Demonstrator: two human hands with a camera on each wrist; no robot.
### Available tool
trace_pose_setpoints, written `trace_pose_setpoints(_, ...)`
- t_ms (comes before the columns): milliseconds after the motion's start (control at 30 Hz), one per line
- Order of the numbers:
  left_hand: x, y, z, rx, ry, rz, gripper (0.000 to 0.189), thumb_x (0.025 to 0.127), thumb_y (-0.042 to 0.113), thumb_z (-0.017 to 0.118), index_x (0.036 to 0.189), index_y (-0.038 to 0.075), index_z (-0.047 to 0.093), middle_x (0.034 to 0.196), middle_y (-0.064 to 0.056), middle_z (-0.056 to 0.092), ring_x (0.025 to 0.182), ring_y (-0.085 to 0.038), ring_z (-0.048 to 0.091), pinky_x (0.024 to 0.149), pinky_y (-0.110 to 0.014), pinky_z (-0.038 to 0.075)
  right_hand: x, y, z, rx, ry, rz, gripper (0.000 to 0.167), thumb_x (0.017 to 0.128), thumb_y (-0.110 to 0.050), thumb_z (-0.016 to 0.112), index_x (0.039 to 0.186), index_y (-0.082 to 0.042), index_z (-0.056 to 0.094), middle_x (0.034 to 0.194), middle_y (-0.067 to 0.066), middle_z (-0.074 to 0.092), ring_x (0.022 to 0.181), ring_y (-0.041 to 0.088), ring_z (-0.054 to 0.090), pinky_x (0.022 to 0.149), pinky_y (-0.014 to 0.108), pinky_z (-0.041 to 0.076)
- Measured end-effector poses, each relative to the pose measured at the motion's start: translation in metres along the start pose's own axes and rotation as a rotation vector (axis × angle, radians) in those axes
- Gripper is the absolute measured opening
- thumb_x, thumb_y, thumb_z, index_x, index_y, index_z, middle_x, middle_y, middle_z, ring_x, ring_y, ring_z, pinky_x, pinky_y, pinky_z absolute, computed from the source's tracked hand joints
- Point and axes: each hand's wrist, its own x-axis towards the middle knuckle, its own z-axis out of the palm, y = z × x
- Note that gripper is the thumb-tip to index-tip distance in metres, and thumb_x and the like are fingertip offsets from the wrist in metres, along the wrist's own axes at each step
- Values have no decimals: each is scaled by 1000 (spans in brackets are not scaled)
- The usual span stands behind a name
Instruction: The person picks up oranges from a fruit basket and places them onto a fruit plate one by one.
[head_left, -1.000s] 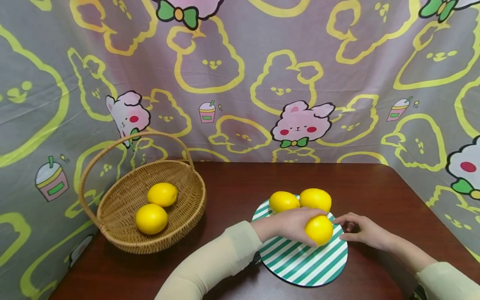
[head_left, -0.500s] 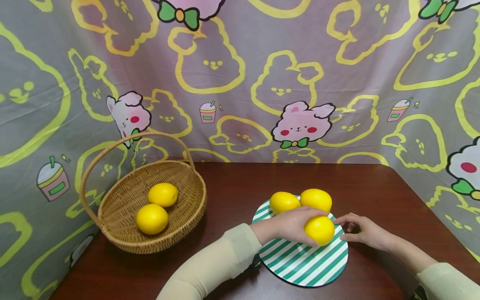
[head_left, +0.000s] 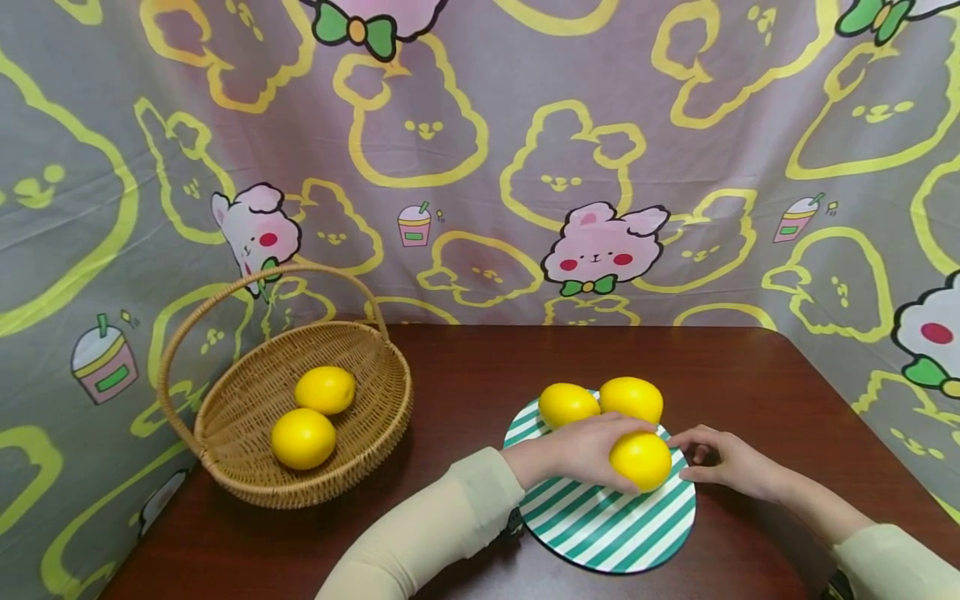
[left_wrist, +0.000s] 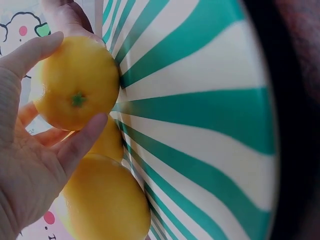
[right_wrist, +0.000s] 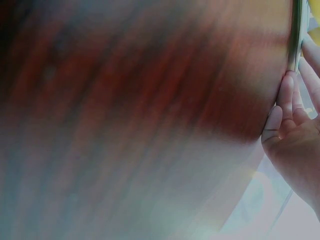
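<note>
My left hand (head_left: pixel 591 452) reaches across a round board with green and white stripes (head_left: pixel 600 537) and holds a yellow lemon (head_left: pixel 642 462) near its right side. In the left wrist view, the thumb and fingers curve about the lemon (left_wrist: pixel 80 85), whose green stem end faces the camera. Two more lemons, one at the back left (head_left: pixel 568 405) and one at the back right (head_left: pixel 632 398), lie on the board behind that hand. My right hand (head_left: pixel 731 463) rests at the board's right edge, its fingers loosely bent and holding nothing; the right wrist view shows its fingertips (right_wrist: pixel 286 85) close to the rim.
A wicker basket (head_left: pixel 375 433) with a tall arched handle stands on the left of the dark red-brown table (head_left: pixel 465 375). Inside it lie two lemons, an upper one (head_left: pixel 325 390) and a lower one (head_left: pixel 303 438). A cartoon-printed curtain (head_left: pixel 480 150) hangs behind and at both sides.
The lemon in my left hand has turned or shifted very slightly to the right. Both hands, the board and the basket stay in place.
</note>
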Motion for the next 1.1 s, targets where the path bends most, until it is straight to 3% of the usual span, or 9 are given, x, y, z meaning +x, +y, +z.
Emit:
trace_pose_setpoints(733, -2, 0, -6, 96, 63, -6, 75, 81, 49, 74, 145, 34, 40, 141, 13, 43, 113, -3, 45, 92, -24, 40, 1, 2, 1, -6, 5, -18, 38, 88, -18, 72, 121, -2, 61, 98, 2, 54, 79, 11, 50, 67, 22, 46)
trace_pose_setpoints(900, -5, -1, -12, 63, 76, -24, 74, 81, 48, 75, 145, 33, 41, 142, 14, 43, 117, -4, 45, 96, -27, 39, 1, 2, 0, -5, -7, -7, 39, 88, -17, 72, 122, 0, 61, 99, 4, 53, 79, 11, 50, 68, 22, 46)
trace_pose_setpoints(1100, -12, -2, -28, -9, 86, -5, 72, 81, 42, 77, 143, 27, 43, 141, 9, 45, 118, -8, 49, 93, -21, 41, 1, 1, 0, 9, -18, 26, 41, 88, -16, 72, 123, 1, 60, 99, 5, 53, 80, 11, 49, 68, 23, 45)
